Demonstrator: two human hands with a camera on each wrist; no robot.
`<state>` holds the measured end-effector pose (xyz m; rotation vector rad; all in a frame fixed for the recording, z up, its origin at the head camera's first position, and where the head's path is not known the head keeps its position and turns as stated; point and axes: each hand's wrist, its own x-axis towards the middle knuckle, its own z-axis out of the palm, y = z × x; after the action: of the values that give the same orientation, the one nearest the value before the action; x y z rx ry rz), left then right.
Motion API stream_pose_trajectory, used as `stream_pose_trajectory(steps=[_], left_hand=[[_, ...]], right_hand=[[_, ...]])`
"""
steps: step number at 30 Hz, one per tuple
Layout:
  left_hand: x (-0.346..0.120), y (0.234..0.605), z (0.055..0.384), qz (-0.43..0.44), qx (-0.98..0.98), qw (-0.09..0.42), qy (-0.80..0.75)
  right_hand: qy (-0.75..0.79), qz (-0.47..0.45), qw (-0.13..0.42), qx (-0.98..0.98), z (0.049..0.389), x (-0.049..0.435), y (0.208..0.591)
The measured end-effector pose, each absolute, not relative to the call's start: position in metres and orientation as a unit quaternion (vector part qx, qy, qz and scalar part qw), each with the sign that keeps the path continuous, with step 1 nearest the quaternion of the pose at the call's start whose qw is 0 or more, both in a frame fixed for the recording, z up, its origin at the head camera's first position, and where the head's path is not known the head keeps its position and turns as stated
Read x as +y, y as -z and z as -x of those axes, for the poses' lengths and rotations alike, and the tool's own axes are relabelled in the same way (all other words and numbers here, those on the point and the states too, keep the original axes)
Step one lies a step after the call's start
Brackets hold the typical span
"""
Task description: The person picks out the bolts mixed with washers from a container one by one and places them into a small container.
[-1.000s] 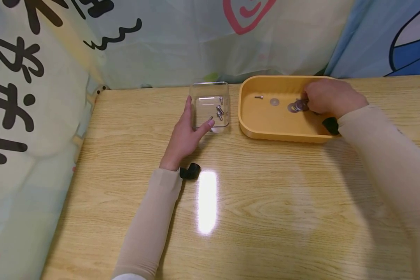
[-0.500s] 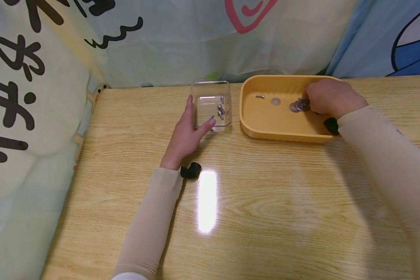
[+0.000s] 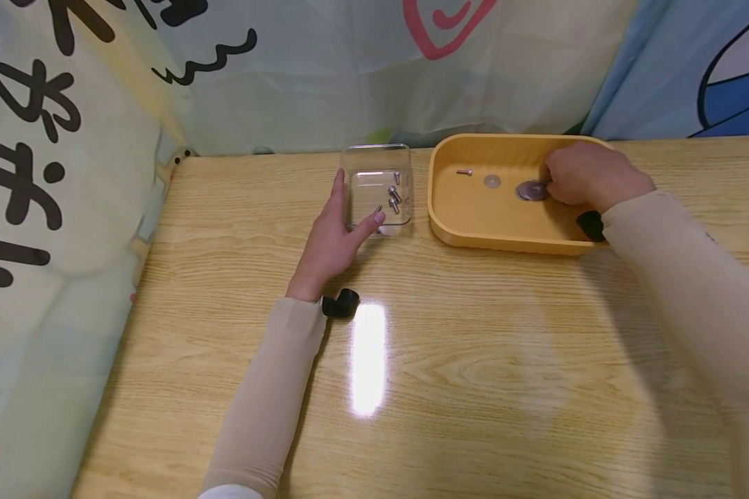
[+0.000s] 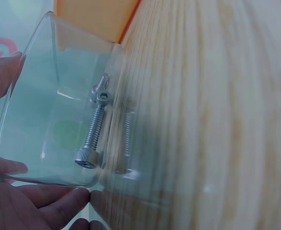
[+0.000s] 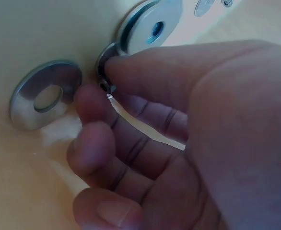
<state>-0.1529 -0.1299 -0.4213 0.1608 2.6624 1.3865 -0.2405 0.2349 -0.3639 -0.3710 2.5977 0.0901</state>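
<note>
My left hand [image 3: 327,242] holds the near left corner of a clear plastic box [image 3: 374,147], thumb at its front rim and fingers along its left side. Several socket-head screws [image 4: 92,132] lie inside the box. My right hand [image 3: 589,173] is down in the right part of a yellow tray [image 3: 493,244]. In the right wrist view, its thumb and index finger pinch a small screw [image 5: 104,86] beside a flat washer. Stacked washers [image 5: 155,28] lie just beyond the fingertips, and another washer [image 5: 44,96] leans close to the index finger.
A single screw [image 3: 465,172] and a small disc [image 3: 492,181] lie in the left part of the tray. Box and tray stand side by side at the back of the wooden table [image 3: 474,360], before a printed cloth [image 3: 299,83].
Screws seen on top of the washer pile beside my right fingers no longer show there, and the pile lies flatter. My left hand and the box stay put.
</note>
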Motion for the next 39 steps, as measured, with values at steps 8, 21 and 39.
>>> stream_pose_trajectory(steps=[8, 21, 39], left_hand=[[-0.13, 0.421, 0.153, -0.054, 0.884, 0.066, -0.46], [-0.129, 0.421, 0.152, -0.051, 0.884, 0.07, -0.459], [-0.128, 0.421, 0.153, -0.051, 0.885, 0.067, -0.457]], right_hand=[[-0.027, 0.131, 0.275, 0.952, 0.242, 0.234, 0.364], [-0.001, 0.126, 0.275, 0.953, 0.238, 0.235, 0.358], [-0.003, 0.112, 0.263, 0.958, 0.23, 0.227, 0.346]])
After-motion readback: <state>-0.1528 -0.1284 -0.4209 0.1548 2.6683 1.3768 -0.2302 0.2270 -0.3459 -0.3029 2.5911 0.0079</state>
